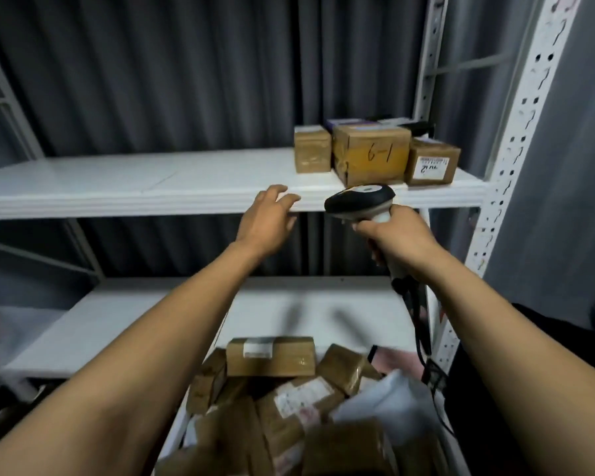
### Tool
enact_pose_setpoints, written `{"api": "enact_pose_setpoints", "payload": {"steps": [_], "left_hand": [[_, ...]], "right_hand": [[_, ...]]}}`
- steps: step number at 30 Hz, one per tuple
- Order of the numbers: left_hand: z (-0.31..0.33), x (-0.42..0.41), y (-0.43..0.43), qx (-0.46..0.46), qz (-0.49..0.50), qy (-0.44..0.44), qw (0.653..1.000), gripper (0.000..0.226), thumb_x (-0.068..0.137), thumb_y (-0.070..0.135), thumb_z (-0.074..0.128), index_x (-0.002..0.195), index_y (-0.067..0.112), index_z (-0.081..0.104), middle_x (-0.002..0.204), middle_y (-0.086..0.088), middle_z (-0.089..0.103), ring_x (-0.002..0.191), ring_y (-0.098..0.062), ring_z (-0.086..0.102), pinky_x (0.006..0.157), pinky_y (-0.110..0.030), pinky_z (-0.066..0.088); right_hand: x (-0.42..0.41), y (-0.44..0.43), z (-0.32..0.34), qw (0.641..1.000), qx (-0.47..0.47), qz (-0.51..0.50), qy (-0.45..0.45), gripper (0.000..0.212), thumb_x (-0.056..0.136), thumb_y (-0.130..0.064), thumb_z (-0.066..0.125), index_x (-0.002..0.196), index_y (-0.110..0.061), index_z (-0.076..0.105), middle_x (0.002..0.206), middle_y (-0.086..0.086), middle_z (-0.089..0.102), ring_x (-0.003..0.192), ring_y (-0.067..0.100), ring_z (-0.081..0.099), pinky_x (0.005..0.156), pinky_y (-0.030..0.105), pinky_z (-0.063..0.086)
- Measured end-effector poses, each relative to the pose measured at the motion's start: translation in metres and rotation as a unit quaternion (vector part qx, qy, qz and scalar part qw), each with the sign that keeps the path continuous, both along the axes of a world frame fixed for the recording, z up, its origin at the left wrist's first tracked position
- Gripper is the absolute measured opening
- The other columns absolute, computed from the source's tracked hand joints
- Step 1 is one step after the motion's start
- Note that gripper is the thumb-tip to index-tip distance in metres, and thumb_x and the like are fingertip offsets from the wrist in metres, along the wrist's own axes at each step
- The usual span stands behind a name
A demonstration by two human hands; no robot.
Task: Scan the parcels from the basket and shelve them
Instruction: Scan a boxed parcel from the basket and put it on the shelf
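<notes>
Our left hand [267, 218] reaches up in the middle of the frame with its fingers loose and spread, grasping nothing. The fingertips lie over the front edge of the upper shelf [117, 182]; we cannot tell whether they touch it. Just to its right, our right hand [401, 237] is wrapped around the handle of the scanner [359, 201], whose dark head points left and sits in front of the shelf edge. The scanner's cable [421, 324] hangs down toward the lower right.

At the right end of the upper shelf stand the shelved parcels: a box marked "6-1" [371, 154], a smaller box [311, 151] just to its left, and a labelled box [431, 164] touching its right side, with more parcels behind them.

At the bottom centre lies a heap of brown parcels [272, 357], in front of the lower shelf [134, 324]. A grey curtain [152, 80] hangs behind the rack.
</notes>
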State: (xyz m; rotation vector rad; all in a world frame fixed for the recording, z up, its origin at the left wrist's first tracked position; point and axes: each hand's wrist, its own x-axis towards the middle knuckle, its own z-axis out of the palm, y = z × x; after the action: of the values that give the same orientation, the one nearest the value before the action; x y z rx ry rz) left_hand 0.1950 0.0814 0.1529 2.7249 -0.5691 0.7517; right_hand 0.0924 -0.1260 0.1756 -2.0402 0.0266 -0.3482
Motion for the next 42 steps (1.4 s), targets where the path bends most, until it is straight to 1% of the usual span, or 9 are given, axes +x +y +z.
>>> {"api": "enact_pose_setpoints", "payload": {"steps": [3, 8, 14, 18, 26, 29, 33, 37, 42], "left_hand": [[-0.056, -0.028, 0.024, 0.017, 0.003, 0.050, 0.999, 0.045, 0.092, 0.021, 0.058, 0.137, 0.019, 0.051, 0.145, -0.007, 0.041, 0.129, -0.030, 0.040, 0.101, -0.042, 0.044], [-0.155, -0.061, 0.065, 0.066, 0.066, 0.226, 0.970, 0.056, 0.094, 0.032, 0.058, 0.145, 0.024, 0.040, 0.149, -0.008, 0.037, 0.133, -0.028, 0.038, 0.106, -0.039, 0.039], [-0.225, -0.050, 0.105, 0.030, 0.114, 0.352, 0.929, 0.064, 0.087, 0.036, 0.066, 0.144, 0.024, 0.039, 0.142, -0.010, 0.042, 0.129, -0.030, 0.041, 0.103, -0.038, 0.040], [-0.254, -0.011, 0.114, 0.021, 0.123, 0.362, 0.924, 0.069, 0.086, 0.040, 0.067, 0.144, 0.020, 0.037, 0.145, -0.011, 0.039, 0.132, -0.030, 0.037, 0.106, -0.037, 0.037], [-0.324, 0.075, 0.129, 0.022, 0.080, 0.436, 0.896, 0.100, 0.075, 0.060, 0.071, 0.153, 0.023, 0.020, 0.159, -0.012, 0.021, 0.145, -0.029, 0.019, 0.117, -0.042, 0.024], [-0.337, 0.094, 0.135, 0.034, 0.059, 0.460, 0.885, 0.107, 0.067, 0.064, 0.074, 0.152, 0.025, 0.022, 0.153, -0.011, 0.033, 0.137, -0.032, 0.033, 0.112, -0.044, 0.031], [-0.341, 0.103, 0.139, 0.071, 0.052, 0.473, 0.877, 0.103, 0.059, 0.068, 0.074, 0.145, 0.028, 0.036, 0.136, -0.003, 0.053, 0.126, -0.029, 0.042, 0.106, -0.040, 0.033], [-0.319, 0.083, 0.136, 0.003, 0.044, 0.454, 0.890, 0.078, 0.055, 0.051, 0.084, 0.123, 0.022, 0.058, 0.111, -0.001, 0.061, 0.105, -0.022, 0.053, 0.088, -0.031, 0.045], [-0.274, 0.031, 0.123, -0.174, 0.053, 0.360, 0.915, 0.067, 0.062, 0.030, 0.089, 0.119, 0.025, 0.054, 0.112, -0.003, 0.049, 0.106, -0.020, 0.049, 0.082, -0.025, 0.040]], "right_hand": [[-0.019, 0.011, -0.032, 0.999, 0.024, 0.013, 0.026, 0.015, 0.085, -0.022, 0.069, 0.076, -0.013, 0.061, 0.057, 0.006, 0.058, 0.044, 0.019, 0.053, 0.046, 0.028, 0.044], [-0.033, 0.035, -0.090, 0.993, 0.071, 0.027, 0.093, 0.012, 0.086, -0.019, 0.068, 0.079, -0.013, 0.061, 0.059, 0.005, 0.059, 0.045, 0.019, 0.051, 0.048, 0.029, 0.044], [-0.018, 0.059, -0.142, 0.987, 0.033, 0.022, 0.155, 0.017, 0.087, -0.025, 0.067, 0.086, -0.009, 0.063, 0.059, 0.007, 0.064, 0.049, 0.020, 0.057, 0.051, 0.030, 0.049], [0.008, 0.069, -0.172, 0.981, -0.005, 0.026, 0.191, 0.018, 0.088, -0.027, 0.067, 0.087, -0.010, 0.062, 0.059, 0.004, 0.063, 0.049, 0.017, 0.057, 0.052, 0.029, 0.049], [0.067, 0.079, -0.215, 0.973, -0.074, 0.011, 0.218, 0.015, 0.089, -0.029, 0.065, 0.081, -0.018, 0.060, 0.081, 0.004, 0.065, 0.079, 0.022, 0.061, 0.063, 0.030, 0.042], [0.081, 0.080, -0.226, 0.971, -0.072, 0.008, 0.227, 0.014, 0.088, -0.030, 0.065, 0.084, -0.017, 0.062, 0.089, 0.008, 0.068, 0.086, 0.025, 0.063, 0.074, 0.034, 0.046], [0.090, 0.079, -0.236, 0.971, -0.056, 0.001, 0.234, 0.020, 0.087, -0.029, 0.067, 0.071, -0.021, 0.057, 0.070, 0.002, 0.064, 0.074, 0.022, 0.062, 0.064, 0.029, 0.043], [0.083, 0.076, -0.230, 0.973, -0.031, 0.000, 0.230, 0.023, 0.088, -0.028, 0.067, 0.069, -0.018, 0.059, 0.060, 0.000, 0.062, 0.059, 0.014, 0.059, 0.058, 0.027, 0.043], [0.057, 0.064, -0.204, 0.981, 0.025, 0.009, 0.190, 0.016, 0.087, -0.027, 0.068, 0.076, -0.015, 0.063, 0.060, -0.002, 0.063, 0.055, 0.015, 0.060, 0.057, 0.027, 0.047]]}}
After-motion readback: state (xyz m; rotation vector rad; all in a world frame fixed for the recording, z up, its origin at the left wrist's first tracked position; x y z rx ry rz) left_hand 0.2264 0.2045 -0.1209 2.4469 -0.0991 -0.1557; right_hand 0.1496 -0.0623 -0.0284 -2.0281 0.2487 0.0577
